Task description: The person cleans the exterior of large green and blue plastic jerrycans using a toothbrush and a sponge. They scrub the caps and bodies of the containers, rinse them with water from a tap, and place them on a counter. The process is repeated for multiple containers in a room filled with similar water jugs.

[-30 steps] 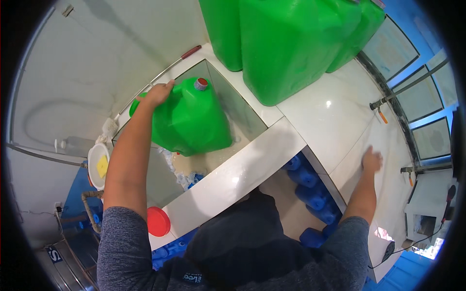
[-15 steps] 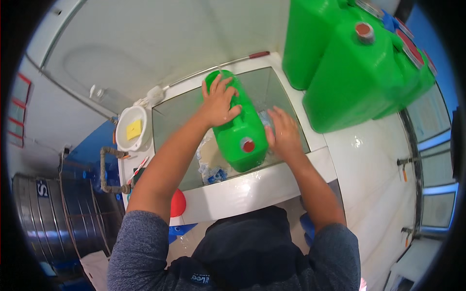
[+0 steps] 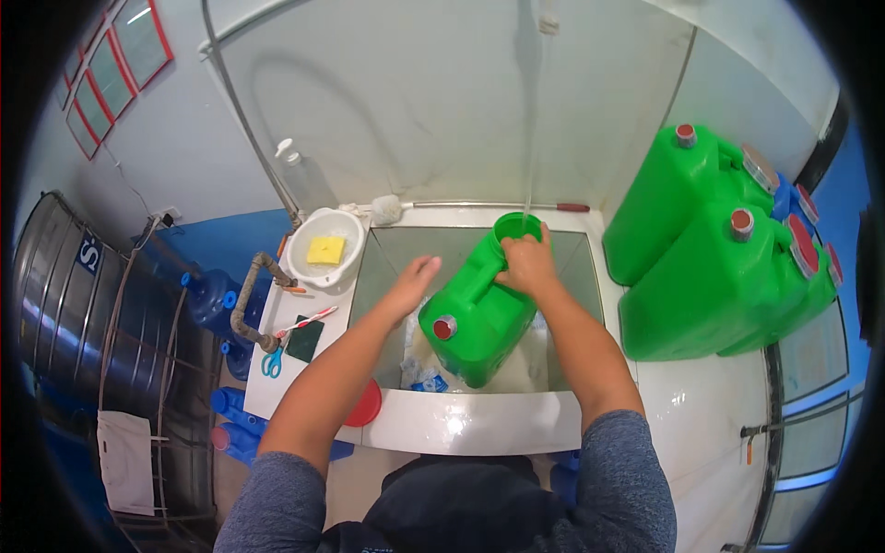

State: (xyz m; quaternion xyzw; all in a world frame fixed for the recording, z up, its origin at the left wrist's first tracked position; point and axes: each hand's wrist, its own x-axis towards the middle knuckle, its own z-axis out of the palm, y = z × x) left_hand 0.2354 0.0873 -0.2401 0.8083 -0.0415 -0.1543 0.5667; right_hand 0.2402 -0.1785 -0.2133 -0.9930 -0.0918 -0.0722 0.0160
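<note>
Right hand [image 3: 529,265] has shifted onto the mouth of the jug [image 3: 475,309] in the sink [image 3: 576,251], clamped near the back edge, while the left hand [image 3: 410,291], fingers loosely apart, has come off, leaving one hand steadying it.

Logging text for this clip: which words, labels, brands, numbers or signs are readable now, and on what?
Dark blue sticker on the steel tank: a white letter-like mark, not copied here.
Dark shirt: print cut off at the picture's lower edge, unreadable.
Crumpled blue-and-white plastic: too small to read.
Green jerrycan in the basin: no print discernible.
</note>
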